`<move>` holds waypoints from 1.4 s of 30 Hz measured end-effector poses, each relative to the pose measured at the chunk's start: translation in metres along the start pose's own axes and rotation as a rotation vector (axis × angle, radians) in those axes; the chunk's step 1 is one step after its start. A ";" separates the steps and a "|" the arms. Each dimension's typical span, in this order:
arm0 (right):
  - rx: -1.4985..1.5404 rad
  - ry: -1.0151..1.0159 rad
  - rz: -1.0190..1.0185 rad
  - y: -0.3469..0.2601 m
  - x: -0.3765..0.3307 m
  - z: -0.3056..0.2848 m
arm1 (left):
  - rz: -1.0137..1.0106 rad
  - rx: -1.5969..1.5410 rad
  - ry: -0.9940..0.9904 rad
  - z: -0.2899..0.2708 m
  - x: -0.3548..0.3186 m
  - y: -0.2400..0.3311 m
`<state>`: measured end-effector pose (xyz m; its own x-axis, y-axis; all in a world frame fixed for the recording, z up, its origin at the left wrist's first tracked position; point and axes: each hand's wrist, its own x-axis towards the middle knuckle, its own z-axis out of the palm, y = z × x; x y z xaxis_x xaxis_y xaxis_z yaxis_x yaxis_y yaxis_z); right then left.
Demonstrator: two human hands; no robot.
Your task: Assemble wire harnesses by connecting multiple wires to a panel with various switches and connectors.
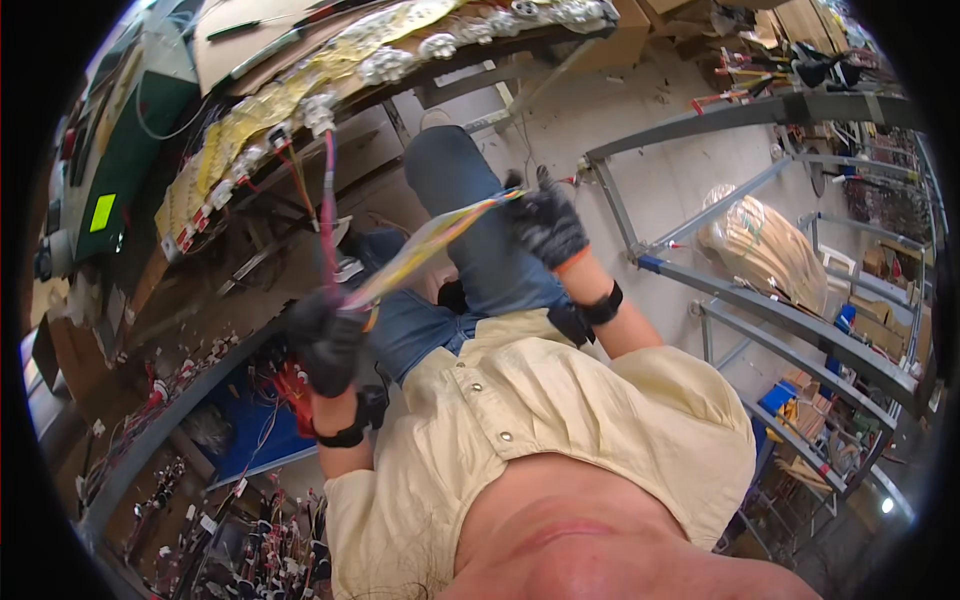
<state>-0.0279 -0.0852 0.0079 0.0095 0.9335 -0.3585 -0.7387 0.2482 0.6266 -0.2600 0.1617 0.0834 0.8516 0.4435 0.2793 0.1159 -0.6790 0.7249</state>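
Note:
My left hand (328,345), in a dark glove, grips one end of a bundle of coloured wires (430,243). My right hand (547,225), also gloved, holds the other end higher up, so the bundle stretches taut between both hands above my jeans. A pink and red strand (328,200) runs from my left hand up to the white connectors (318,112) on the edge of the workbench. Both wrists wear black bands.
A long workbench (300,80) with yellow boards and white connectors curves across the top left. Grey metal rack rails (760,290) stand at the right, with a wrapped bundle (760,240) behind them. More wire harnesses (250,550) hang at the lower left.

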 end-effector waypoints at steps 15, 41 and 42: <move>-2.672 -0.360 -0.803 0.058 0.036 -0.079 | -0.435 -0.393 -0.564 0.132 0.041 0.027; -1.678 0.006 -1.140 -0.009 0.098 0.119 | -0.760 -0.610 0.080 0.141 0.096 0.036; -1.593 -0.017 -1.134 -0.006 0.101 0.123 | -0.663 -0.718 0.287 0.144 0.102 0.032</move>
<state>0.0606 0.0392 0.0528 0.8381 0.5412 -0.0679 -0.2216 0.2241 -0.9491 -0.0957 0.1009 0.0447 0.5617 0.7907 -0.2436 0.1050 0.2240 0.9689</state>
